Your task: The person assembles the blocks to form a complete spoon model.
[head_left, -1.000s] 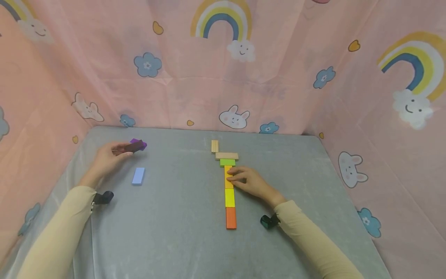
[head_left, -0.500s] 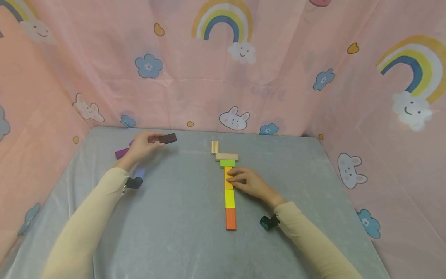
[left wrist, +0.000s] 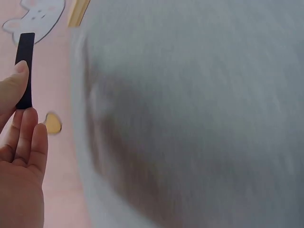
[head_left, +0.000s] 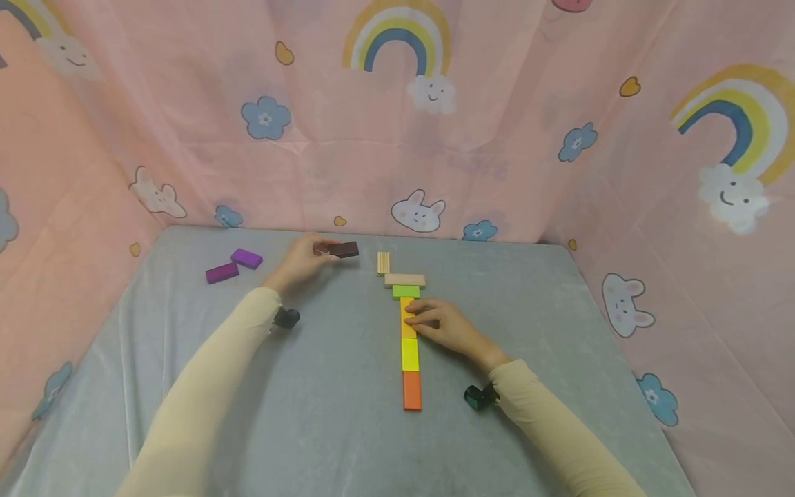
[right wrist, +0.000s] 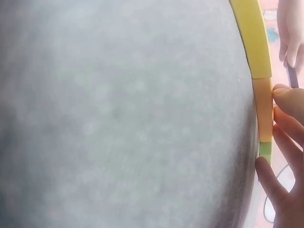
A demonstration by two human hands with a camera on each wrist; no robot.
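In the head view my left hand pinches a dark brown block above the table's far side. The left wrist view shows thumb and fingertips on this dark block. My right hand rests its fingertips on an orange-yellow block within a row. Nearer me in that row lie a yellow block and an orange-red block. Beyond it are a green block, a beige block set crosswise, and a striped wooden piece.
Two purple blocks, one magenta-purple and one violet, lie at the far left of the grey-covered table. A pink patterned curtain stands around the back and sides.
My left hand has carried the dark brown block rightward from beside the purple blocks toward the striped piece. The left sleeve now hides the light blue block. My right hand stays on the row.
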